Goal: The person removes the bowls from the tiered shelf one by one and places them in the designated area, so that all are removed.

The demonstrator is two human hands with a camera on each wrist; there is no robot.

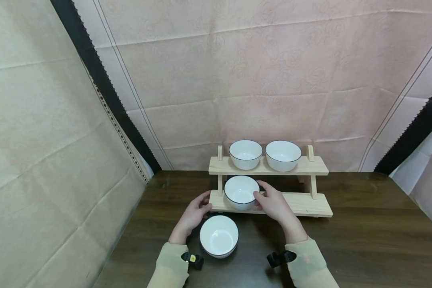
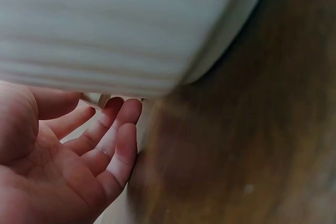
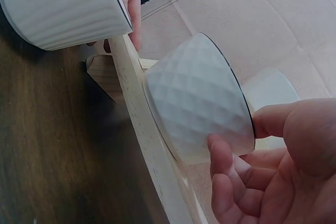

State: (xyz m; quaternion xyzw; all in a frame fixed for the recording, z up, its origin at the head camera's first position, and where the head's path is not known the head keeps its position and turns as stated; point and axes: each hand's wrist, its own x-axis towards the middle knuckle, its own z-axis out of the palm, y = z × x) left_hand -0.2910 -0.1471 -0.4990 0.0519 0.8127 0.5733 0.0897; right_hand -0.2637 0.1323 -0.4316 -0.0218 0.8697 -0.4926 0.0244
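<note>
A white bowl (image 1: 241, 189) with a dark rim sits at the left of the lower shelf; its outside has a diamond relief in the right wrist view. My right hand (image 1: 273, 202) pinches its right side, thumb at the rim and fingers against the outer wall (image 3: 194, 93). At the left end of the wooden two-tier rack (image 1: 299, 204), my left hand (image 1: 194, 214) rests with loosely bent fingers beside the lower board. The palm (image 2: 58, 177) faces the camera in the left wrist view, holding no bowl. Another white bowl (image 1: 219, 236), ribbed outside, stands on the table between my forearms.
Two more white bowls, a left one (image 1: 245, 154) and a right one (image 1: 283, 156), stand side by side on the upper shelf. The rack is on a dark wooden table (image 1: 367, 232), with a pale cloth backdrop (image 1: 266, 80) behind it.
</note>
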